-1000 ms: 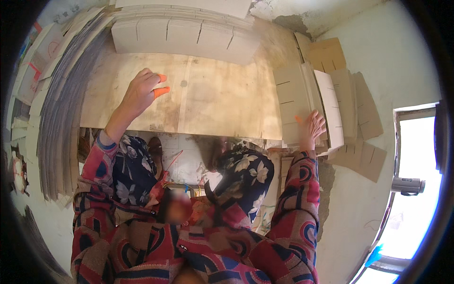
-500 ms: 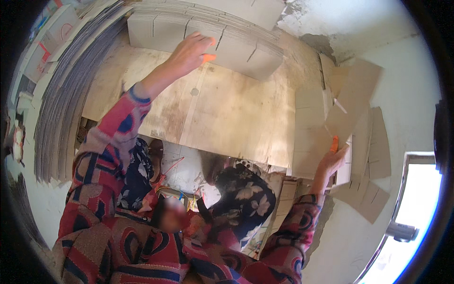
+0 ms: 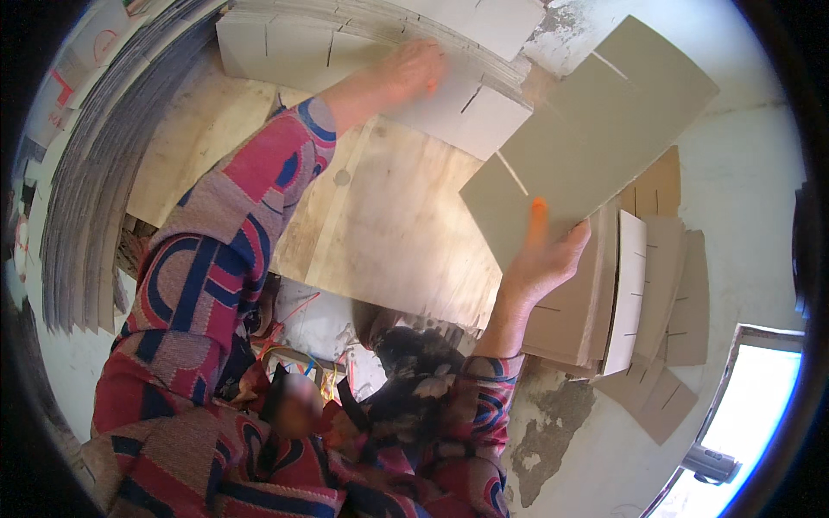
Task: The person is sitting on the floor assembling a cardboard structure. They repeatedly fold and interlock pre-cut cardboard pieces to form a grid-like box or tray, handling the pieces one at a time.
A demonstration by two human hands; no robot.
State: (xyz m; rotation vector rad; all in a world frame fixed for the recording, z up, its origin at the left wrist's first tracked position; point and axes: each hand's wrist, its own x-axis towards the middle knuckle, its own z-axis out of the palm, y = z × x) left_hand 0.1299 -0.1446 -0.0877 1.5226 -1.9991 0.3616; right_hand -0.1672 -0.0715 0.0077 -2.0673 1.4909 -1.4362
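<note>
My right hand (image 3: 544,263) grips a grey-brown cardboard strip (image 3: 604,125) by its near edge and holds it up at a slant on the right. Short slots cut into the strip show as pale lines. An orange cover sits on one finger of that hand. At the far side, my left hand (image 3: 410,76) is over the face of a row of slotted cardboard strips (image 3: 276,47), which stand on edge. Its fingers are smeared by motion, with a bit of orange at a tip. Whether it touches or grips a strip cannot be made out.
A wooden board (image 3: 406,207) forms the work surface. Slotted cardboard pieces (image 3: 566,311) are stacked at its right end, and several loose ones (image 3: 686,302) lean beside the wall. A tall cardboard stack (image 3: 95,198) stands on the left. Thin wires (image 3: 332,371) lie below the board.
My right hand has lifted the cardboard strip and moved left with it, over the board's far right. My left hand has moved right along the standing row. The view has shifted slightly.
</note>
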